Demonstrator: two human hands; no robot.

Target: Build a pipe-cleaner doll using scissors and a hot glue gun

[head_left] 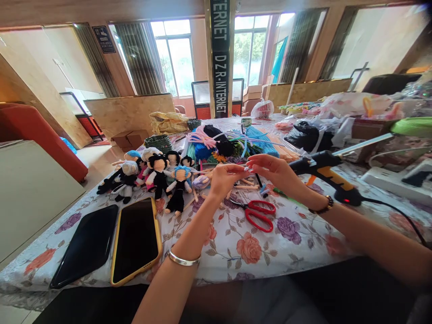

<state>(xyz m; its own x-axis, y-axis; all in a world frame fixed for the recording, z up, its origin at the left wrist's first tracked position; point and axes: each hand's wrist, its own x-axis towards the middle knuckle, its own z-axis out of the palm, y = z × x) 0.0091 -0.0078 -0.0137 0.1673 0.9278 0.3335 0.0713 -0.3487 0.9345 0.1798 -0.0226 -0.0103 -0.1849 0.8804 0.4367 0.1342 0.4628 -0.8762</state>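
I hold both hands raised above the tabletop (236, 252), fingertips meeting over its middle. My left hand (222, 179) is closed in a pinch on one end of a thin pale stick (238, 168); my right hand (275, 171) is closed in a pinch on the other end. The view is poor at this point, so the thin piece may be a stick or a length of chenille stem; I cannot tell which.

Position of the stick: it lies between the two grips, above the cloth and not touching it. Its long axis runs nearly level from left to right, across my line of sight. Both hands are equally near, since each has hold of one end.

Surroundings:
- Red scissors (259, 215) lie on the flowered cloth just below and slightly right of the hands, blades pointing toward the left.
- A black and orange glue gun (326, 173) stands just beyond my right wrist, nozzle pointing left toward the hands, its cord trailing off to the right.
- A group of small dolls (158, 175) lies to the left of my left hand.
- A heap of coloured stems (236, 141) lies behind the hands.
- Two phones (137, 240) lie face up near the front left edge, well apart from the hands.
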